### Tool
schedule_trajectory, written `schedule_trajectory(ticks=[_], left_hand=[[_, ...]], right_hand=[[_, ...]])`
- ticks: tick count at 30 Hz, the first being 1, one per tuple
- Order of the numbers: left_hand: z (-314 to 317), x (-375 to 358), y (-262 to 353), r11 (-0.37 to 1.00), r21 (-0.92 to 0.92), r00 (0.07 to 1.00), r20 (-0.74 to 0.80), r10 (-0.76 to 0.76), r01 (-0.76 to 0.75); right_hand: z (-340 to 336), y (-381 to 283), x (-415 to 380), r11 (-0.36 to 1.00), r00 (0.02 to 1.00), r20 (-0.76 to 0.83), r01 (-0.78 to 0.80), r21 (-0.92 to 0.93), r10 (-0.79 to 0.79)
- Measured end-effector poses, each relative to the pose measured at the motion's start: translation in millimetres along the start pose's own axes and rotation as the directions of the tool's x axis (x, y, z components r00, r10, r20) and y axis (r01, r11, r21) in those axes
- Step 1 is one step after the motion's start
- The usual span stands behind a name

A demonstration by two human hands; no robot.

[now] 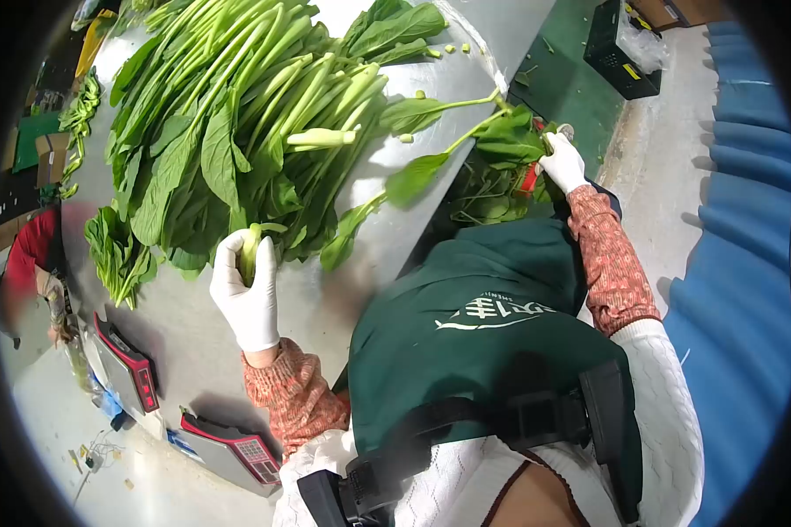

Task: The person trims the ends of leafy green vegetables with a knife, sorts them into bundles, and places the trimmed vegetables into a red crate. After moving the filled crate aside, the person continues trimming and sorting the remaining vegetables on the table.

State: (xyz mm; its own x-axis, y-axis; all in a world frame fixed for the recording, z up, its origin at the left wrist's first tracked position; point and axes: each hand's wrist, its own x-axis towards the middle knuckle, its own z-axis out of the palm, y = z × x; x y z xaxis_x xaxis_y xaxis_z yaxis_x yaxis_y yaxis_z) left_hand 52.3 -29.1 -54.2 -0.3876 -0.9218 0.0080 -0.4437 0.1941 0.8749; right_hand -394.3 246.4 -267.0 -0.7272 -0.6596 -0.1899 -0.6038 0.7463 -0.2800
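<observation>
My left hand, in a white glove, pinches a short, pale green vegetable stem between thumb and fingers, just in front of the large heap of leafy greens. Off the table's right edge, my right hand, also gloved, is closed at a bunch of green leaves; its fingertips are partly hidden. A red object shows beside that hand, too covered to identify. Several long-stemmed leaves lie across the edge between my hands. One thick trimmed stem rests on the heap.
Two red-edged scales stand on the metal table. A smaller bunch of greens lies left of the heap. A person in a red sleeve is at the far left. A black crate sits on the floor, near blue sheeting.
</observation>
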Motion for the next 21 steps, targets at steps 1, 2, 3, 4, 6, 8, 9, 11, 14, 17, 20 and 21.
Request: schedule_trajectory(ticks=[1,2,3,4,6,8,9,11,14,17,20,21], left_hand=[[1,1,1,1.000,0.006,1.000,0.010,0.006,-0.006],[2,2,3,1.000,0.005,1.000,0.013,0.002,-0.002],[3,2,6,1.000,0.005,1.000,0.016,-0.002,0.002],[4,3,7,1.000,0.005,1.000,0.018,-0.005,0.005],[4,1,12,1.000,0.013,1.000,0.022,-0.011,0.011],[1,1,9,0.999,-0.053,1.000,0.016,0.004,-0.003],[2,0,12,0.996,-0.086,1.000,0.009,-0.002,0.003],[5,-2,11,0.996,-0.084,0.999,0.015,-0.040,0.041],[21,-1,24,0.999,0.022,0.987,0.155,-0.049,0.046],[47,-4,43,0.979,0.154,0.954,0.286,0.088,-0.136],[56,-10,39,0.944,0.211,0.943,0.270,0.193,-0.254],[52,-12,37,0.956,0.221,0.952,0.277,0.129,-0.194]], right_hand=[[-2,-2,0,1.000,1.000,0.011,-0.001,0.017,0.001],[-4,-4,0,0.999,1.000,0.022,-0.002,0.035,0.002],[-4,-6,-1,0.999,0.999,0.034,-0.003,0.054,0.001],[-3,-4,-3,0.999,1.000,0.027,-0.011,0.047,0.010],[0,3,0,0.999,1.000,0.004,-0.016,0.038,0.016],[-5,14,3,0.998,0.999,-0.045,0.016,0.055,-0.013],[-8,12,1,0.996,0.995,-0.094,0.041,0.083,-0.033],[-59,-48,-10,0.897,0.983,0.049,-0.184,0.402,0.179],[-115,-160,-33,0.644,0.990,0.135,-0.075,0.762,-0.045],[-113,-250,-66,0.498,0.846,-0.025,0.337,0.799,-0.533],[-98,-300,-93,0.318,0.697,0.050,0.261,0.911,-0.716],[-104,-302,-96,0.384,0.656,0.156,0.219,0.897,-0.738]])
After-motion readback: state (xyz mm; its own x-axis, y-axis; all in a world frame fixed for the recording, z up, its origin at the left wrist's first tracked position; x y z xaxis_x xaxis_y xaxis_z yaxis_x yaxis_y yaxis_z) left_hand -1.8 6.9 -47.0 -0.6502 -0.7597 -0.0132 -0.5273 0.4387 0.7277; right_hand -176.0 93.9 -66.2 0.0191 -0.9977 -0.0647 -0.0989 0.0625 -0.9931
